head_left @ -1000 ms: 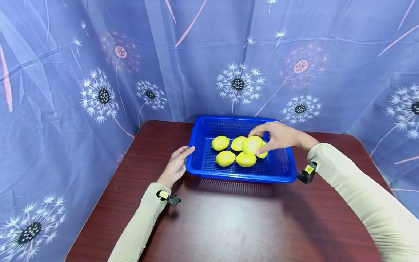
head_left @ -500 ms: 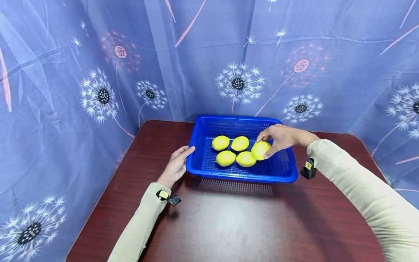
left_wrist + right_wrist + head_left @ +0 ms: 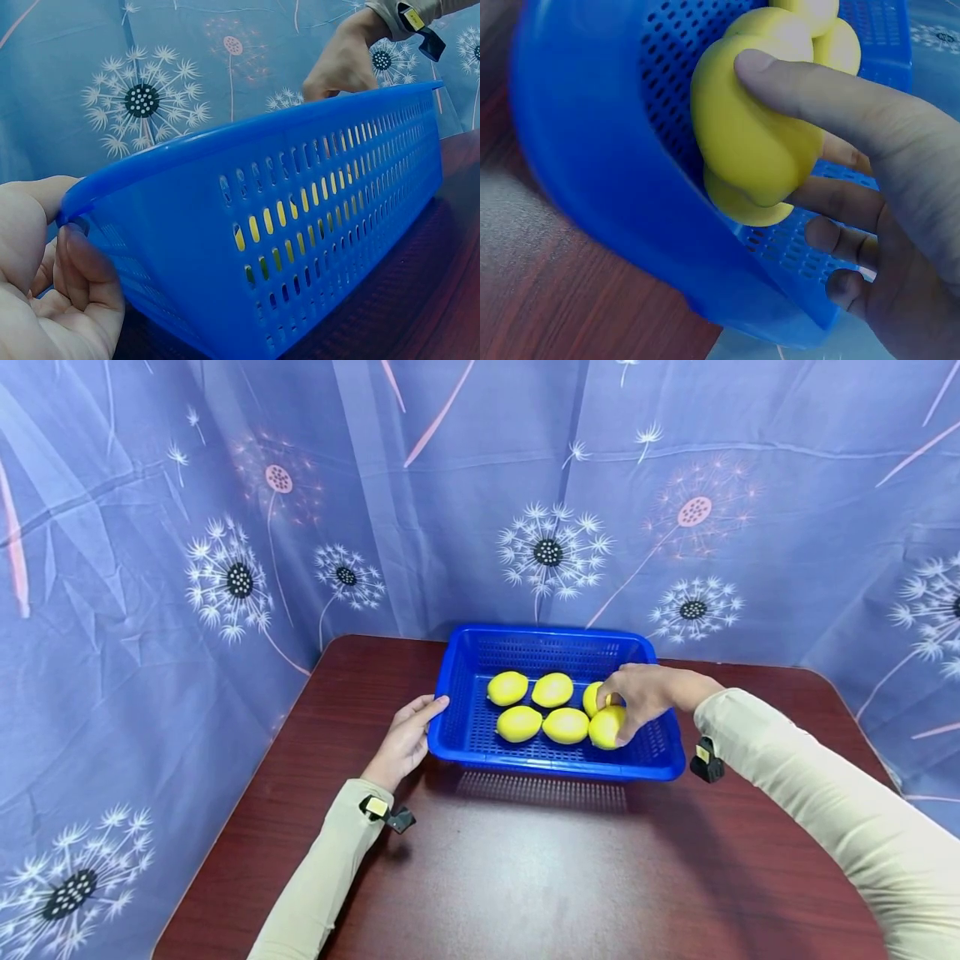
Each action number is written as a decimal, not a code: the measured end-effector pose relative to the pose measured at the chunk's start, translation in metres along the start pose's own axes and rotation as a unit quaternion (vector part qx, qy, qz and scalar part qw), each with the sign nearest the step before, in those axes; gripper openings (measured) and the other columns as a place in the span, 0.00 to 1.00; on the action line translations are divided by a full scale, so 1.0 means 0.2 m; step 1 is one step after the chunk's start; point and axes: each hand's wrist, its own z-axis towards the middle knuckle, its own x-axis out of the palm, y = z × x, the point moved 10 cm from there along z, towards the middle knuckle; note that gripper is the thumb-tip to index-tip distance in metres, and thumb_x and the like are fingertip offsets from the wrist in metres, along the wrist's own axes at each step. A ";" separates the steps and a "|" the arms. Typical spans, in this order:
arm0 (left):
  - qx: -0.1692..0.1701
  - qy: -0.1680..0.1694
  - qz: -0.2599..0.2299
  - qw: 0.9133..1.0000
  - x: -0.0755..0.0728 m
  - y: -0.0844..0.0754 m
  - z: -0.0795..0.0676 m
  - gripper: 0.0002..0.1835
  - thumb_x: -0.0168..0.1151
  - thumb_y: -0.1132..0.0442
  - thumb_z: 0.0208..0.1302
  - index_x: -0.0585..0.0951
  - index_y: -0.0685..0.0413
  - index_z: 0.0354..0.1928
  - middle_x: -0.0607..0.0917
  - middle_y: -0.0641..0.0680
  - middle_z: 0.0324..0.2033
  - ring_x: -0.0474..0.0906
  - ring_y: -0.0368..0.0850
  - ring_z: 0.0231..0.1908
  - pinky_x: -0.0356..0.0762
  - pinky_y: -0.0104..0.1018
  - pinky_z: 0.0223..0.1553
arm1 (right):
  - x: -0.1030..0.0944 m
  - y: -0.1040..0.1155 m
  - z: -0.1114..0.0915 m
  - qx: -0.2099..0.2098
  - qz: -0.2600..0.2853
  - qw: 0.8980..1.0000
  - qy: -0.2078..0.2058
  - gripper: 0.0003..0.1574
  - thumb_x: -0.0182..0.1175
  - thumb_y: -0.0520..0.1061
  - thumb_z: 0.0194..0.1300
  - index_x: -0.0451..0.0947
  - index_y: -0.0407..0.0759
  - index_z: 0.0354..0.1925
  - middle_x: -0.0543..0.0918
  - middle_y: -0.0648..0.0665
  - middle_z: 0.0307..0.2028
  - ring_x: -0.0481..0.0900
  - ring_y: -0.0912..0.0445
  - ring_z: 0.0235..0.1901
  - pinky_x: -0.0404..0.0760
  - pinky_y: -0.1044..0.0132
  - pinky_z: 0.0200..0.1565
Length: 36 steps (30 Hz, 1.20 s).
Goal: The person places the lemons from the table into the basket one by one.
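Observation:
A blue plastic basket with perforated sides stands on the table. Several yellow lemons lie inside it, such as one lemon at the back left and another in the front row. My right hand reaches over the basket's right side and holds a lemon between thumb and fingers, low in the front right part. Behind that one, a further lemon is partly covered by the fingers. With thumb above and curled fingers below, my left hand grips the rim at the basket's left end.
The dark red wooden table extends in front of the basket and to both sides. A blue curtain with dandelion prints hangs close behind the basket. Small black wrist cameras are strapped over both sleeves.
My right hand has carried the lemon right and down, from above the other lemons to the front right of the group. The left hand keeps its grip on the rim.

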 end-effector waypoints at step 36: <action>0.000 -0.005 0.048 0.999 -0.01 -0.01 0.00 0.07 0.65 0.57 0.72 0.79 0.51 0.44 0.83 0.44 0.29 0.76 0.34 0.26 0.78 0.23 0.27 | -0.11 -0.03 -0.24 0.007 0.048 0.973 -0.227 0.30 0.72 0.59 0.62 0.84 0.43 0.55 0.88 0.47 0.45 0.78 0.46 0.49 0.80 0.45 0.48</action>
